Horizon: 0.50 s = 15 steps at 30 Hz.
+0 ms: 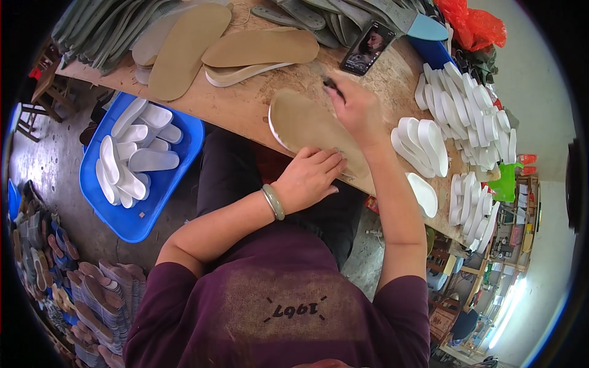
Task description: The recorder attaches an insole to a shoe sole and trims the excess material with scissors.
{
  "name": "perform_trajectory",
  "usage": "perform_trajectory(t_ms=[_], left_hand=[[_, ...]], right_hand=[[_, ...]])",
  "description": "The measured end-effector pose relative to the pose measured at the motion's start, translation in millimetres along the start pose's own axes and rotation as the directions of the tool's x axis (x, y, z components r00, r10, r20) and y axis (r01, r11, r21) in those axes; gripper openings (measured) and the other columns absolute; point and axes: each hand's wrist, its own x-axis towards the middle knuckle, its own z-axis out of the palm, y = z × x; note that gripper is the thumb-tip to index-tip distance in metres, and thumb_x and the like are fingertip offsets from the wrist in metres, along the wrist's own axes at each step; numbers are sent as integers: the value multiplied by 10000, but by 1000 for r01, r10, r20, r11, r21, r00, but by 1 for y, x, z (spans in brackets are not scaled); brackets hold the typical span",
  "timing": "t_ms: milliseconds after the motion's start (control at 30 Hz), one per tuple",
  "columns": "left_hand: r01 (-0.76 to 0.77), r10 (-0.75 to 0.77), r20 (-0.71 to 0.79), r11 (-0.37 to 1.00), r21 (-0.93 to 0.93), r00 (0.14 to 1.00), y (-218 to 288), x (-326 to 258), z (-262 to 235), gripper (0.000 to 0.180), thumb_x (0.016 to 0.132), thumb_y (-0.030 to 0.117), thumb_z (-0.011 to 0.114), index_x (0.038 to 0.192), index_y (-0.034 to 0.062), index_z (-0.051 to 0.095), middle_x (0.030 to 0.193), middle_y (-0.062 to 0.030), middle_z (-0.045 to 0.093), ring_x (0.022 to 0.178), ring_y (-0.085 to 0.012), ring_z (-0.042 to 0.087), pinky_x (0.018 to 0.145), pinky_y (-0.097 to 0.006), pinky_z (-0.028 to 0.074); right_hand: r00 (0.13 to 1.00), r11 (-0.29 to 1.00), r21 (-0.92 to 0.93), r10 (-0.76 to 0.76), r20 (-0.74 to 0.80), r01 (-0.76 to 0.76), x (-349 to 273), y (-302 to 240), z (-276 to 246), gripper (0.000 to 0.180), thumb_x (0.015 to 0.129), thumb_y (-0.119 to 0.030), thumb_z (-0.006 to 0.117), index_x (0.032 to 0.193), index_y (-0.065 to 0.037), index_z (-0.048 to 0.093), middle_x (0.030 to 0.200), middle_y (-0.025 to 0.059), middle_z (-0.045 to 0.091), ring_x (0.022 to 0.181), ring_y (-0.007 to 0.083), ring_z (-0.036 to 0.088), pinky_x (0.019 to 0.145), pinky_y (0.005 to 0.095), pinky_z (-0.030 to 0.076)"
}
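Note:
A large tan footbed (313,126) with a white edge lies at the near edge of the wooden worktable. My left hand (313,175) rests on its near end, fingers laid over the top and the thumb apart, below the table edge. Above the footbed's right side, my right hand (357,109) is closed round a small dark tool (333,87); its working end is hidden, so its kind cannot be made out. Farther back on the table lie more tan footbeds (261,48), one over a white sole (242,75).
A phone (369,48) lies beyond my right hand. Rows of white soles (469,113) stand at the right, with a single white sole (421,195) nearer me. Grey shoe parts (113,30) are piled at the back left. A blue tub (195,132) of white soles stands left of my legs.

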Motion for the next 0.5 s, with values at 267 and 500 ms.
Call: perform_trajectory(t_ms=[267,500], left_hand=[[1,-1,-5,1000,-30,1000,-2,-2,1,615,774,297,765,1293,32,573,1326,-87,582,1281,-228,510,1057,-382,374],[12,-13,-13,998,-57,1000,-2,-3,1,601,780,322,763,1277,33,589,1326,-99,586,1262,-240,524,1057,-404,381]], right_hand=[[988,971,-187,-142,60,151,4,-8,6,238,881,-102,682,1116,-60,672,787,85,681,662,213,642,611,305,508],[989,989,36,145,14,-146,-13,-30,4,273,890,-167,719,1134,-58,663,790,73,703,676,151,667,618,282,511]])
